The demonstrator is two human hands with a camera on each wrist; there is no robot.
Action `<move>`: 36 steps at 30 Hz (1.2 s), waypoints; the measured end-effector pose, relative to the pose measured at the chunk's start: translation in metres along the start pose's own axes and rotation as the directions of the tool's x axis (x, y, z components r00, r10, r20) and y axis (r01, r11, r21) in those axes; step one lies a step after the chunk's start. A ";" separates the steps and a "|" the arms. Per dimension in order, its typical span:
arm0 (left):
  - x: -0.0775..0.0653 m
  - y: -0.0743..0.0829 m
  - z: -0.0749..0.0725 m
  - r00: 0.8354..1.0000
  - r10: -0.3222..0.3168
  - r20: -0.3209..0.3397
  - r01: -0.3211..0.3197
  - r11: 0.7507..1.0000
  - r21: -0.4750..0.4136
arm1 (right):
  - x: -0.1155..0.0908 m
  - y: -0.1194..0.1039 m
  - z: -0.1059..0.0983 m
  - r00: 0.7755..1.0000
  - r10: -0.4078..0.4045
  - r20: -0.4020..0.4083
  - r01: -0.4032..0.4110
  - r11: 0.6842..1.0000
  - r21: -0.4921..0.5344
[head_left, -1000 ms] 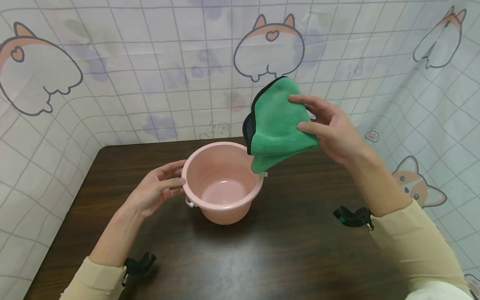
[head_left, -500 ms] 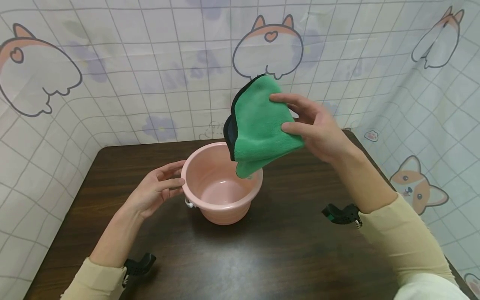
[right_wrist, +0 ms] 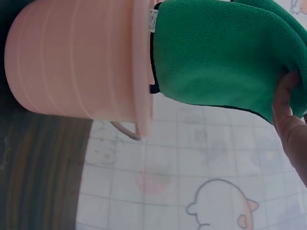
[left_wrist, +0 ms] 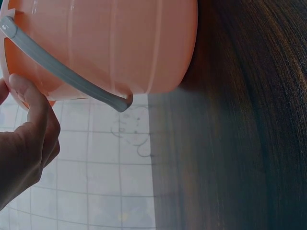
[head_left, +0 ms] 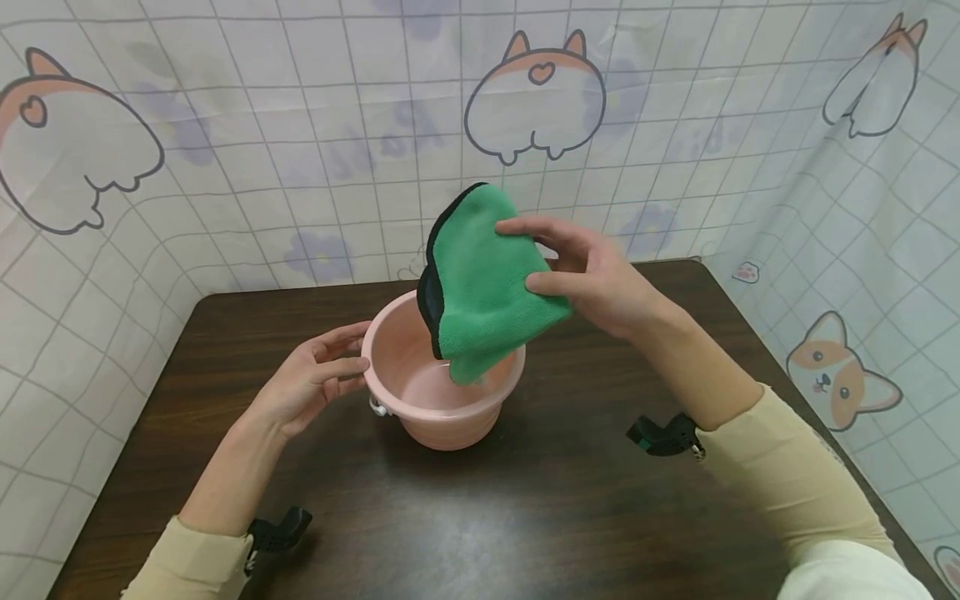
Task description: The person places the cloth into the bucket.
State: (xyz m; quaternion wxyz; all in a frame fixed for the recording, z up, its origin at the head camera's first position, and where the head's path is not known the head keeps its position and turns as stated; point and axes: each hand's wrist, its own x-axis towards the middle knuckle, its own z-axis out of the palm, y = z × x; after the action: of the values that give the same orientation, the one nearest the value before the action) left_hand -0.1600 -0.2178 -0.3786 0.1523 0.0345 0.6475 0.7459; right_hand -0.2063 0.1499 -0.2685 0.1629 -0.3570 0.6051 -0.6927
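Note:
A pink plastic bucket (head_left: 450, 425) stands upright on the dark wooden table. My left hand (head_left: 311, 375) grips its rim from the left, thumb at the near side and fingers farther back. The grey bucket handle (left_wrist: 67, 72) hangs down along the outside in the left wrist view. Over the bucket's opening my right hand (head_left: 600, 275) pinches a folded green cloth (head_left: 487, 275) with black edging, thumb on its near face. The cloth's lower corner overlaps the bucket's interior in the head view. A small white tag (right_wrist: 153, 20) shows on the cloth's edge in the right wrist view.
The dark table (head_left: 570, 500) reaches to a white grid-patterned sheet (head_left: 315, 150) with cartoon corgis along the back and sides. Black wrist devices sit at both sleeves, the right one (head_left: 663, 435) over the table.
My right hand has carried the green cloth left and then downward, from beside the bucket's right rim to over its opening. The left hand and the bucket stay in place.

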 end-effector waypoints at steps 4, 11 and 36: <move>0.000 0.000 0.000 1.000 0.003 -0.001 -0.003 1.000 0.009 | 0.001 0.013 0.004 0.997 0.071 0.002 -0.071 0.997 0.014; 0.000 -0.001 -0.001 1.000 0.005 -0.011 -0.005 1.000 0.024 | 0.005 0.037 0.009 0.991 0.130 0.006 -0.130 0.991 -0.038; 0.002 -0.004 -0.001 1.000 0.007 -0.022 -0.007 1.000 0.018 | 0.007 0.071 0.015 0.967 0.251 0.034 -0.240 0.953 -0.183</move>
State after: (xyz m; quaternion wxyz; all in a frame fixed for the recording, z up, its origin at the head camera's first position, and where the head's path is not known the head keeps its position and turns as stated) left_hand -0.1611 -0.2182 -0.3826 0.1422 0.0300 0.6557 0.7409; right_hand -0.2158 0.1191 -0.3341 0.2325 -0.3117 0.6990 -0.6001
